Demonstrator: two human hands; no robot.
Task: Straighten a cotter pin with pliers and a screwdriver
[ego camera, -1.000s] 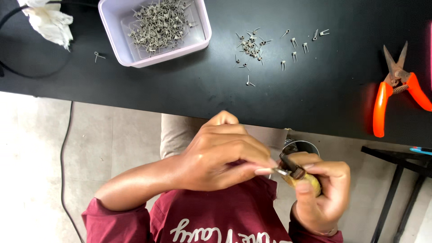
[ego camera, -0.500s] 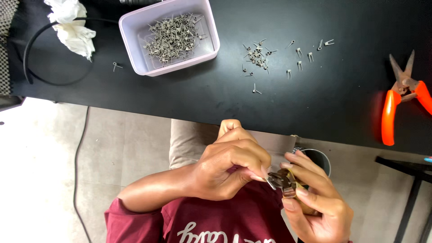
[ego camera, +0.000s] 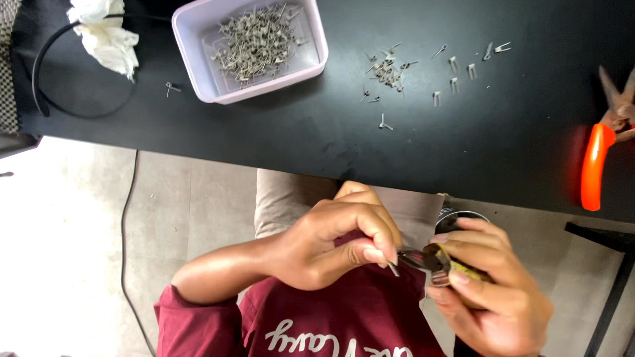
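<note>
My left hand (ego camera: 334, 238) is held over my lap below the black table (ego camera: 297, 142), its thumb and forefinger pinched on a small metal pin (ego camera: 393, 269). My right hand (ego camera: 486, 291) grips a small pair of pliers (ego camera: 433, 263) with yellowish handles, and the jaws point left and meet the pin at my left fingertips. Both hands are close together in front of my maroon shirt (ego camera: 344, 324).
On the table stand a pale tray of metal pins (ego camera: 254, 47), a scatter of loose pins (ego camera: 397, 69), orange-handled cutters (ego camera: 598, 155) at the right edge, a crumpled white tissue (ego camera: 106, 36) and a black cable (ego camera: 46, 79). A dark cup (ego camera: 463, 219) sits near my right wrist.
The view has shifted, so the table and tray sit further right and lower. My hands stay together at the pliers, with my right hand now lower and more to the right.
</note>
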